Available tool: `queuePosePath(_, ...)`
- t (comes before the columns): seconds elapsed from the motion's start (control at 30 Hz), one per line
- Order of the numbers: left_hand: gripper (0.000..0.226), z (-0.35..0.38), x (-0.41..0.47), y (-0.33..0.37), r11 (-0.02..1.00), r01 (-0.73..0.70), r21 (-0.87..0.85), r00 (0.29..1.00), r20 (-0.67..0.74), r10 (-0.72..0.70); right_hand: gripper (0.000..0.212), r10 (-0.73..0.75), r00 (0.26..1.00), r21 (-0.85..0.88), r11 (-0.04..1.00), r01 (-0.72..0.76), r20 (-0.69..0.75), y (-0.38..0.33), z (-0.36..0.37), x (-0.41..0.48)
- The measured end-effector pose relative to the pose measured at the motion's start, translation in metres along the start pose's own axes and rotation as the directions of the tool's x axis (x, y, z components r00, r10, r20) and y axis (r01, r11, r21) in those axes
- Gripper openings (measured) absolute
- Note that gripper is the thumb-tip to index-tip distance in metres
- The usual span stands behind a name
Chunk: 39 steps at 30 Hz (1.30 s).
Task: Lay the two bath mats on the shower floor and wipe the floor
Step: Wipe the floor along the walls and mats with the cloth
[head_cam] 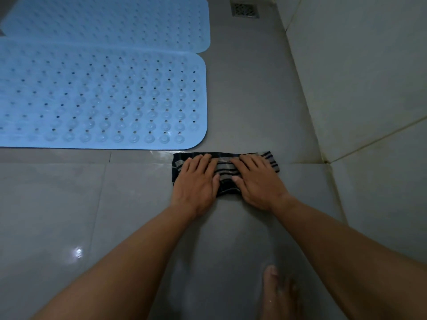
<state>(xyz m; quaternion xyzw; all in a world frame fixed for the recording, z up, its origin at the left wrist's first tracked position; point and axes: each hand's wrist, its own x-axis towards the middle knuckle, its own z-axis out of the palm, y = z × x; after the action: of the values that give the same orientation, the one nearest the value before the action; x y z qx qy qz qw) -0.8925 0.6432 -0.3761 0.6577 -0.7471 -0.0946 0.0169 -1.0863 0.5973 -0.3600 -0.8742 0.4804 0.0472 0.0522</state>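
Note:
Two light blue bath mats with holes and suction cups lie flat side by side on the grey tiled floor, the near mat in front of the far mat. A dark striped cloth lies on the floor just past the near mat's right front corner. My left hand presses flat on the cloth's left part. My right hand presses flat on its right part. Both palms face down with the fingers spread a little.
A metal floor drain sits at the far right corner. A pale tiled wall rises along the right side. My bare foot stands on the floor near the bottom edge. The near floor tiles look wet and glossy.

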Motion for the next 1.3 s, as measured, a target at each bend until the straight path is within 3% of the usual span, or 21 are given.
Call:
queuePosePath(0.37, 0.057, -0.01, -0.026, -0.078, 0.999, 0.025, -0.042, 0.999, -0.044, -0.027, 0.059, 0.083, 0.996, 0.067, 0.994, -0.085, 0.03, -0.079, 0.004, 0.024)
queuePosePath(0.6, 0.065, -0.015, -0.035, -0.107, 1.0, 0.019, -0.015, 1.0, 0.002, -0.019, 0.059, 0.095, 0.994, 0.062, 0.993, -0.099, 0.058, -0.104, 0.006, 0.032)
queuePosePath(0.77, 0.072, -0.016, -0.052, -0.144, 0.998, 0.065, 0.01, 0.997, 0.041, -0.065, 0.059, 0.07, 0.995, 0.092, 0.993, -0.076, 0.071, -0.142, 0.006, 0.047)
queuePosePath(1.13, 0.066, -0.029, -0.087, -0.227, 0.993, 0.114, 0.026, 0.993, 0.029, -0.115, 0.06, 0.033, 0.999, 0.143, 0.989, -0.037, 0.031, -0.225, 0.01, 0.079)
queuePosePath(1.3, 0.064, -0.034, -0.094, -0.258, 0.991, 0.129, 0.034, 0.991, 0.032, -0.13, 0.066, -0.078, 0.996, 0.152, 0.986, 0.072, 0.038, -0.242, 0.003, 0.093)
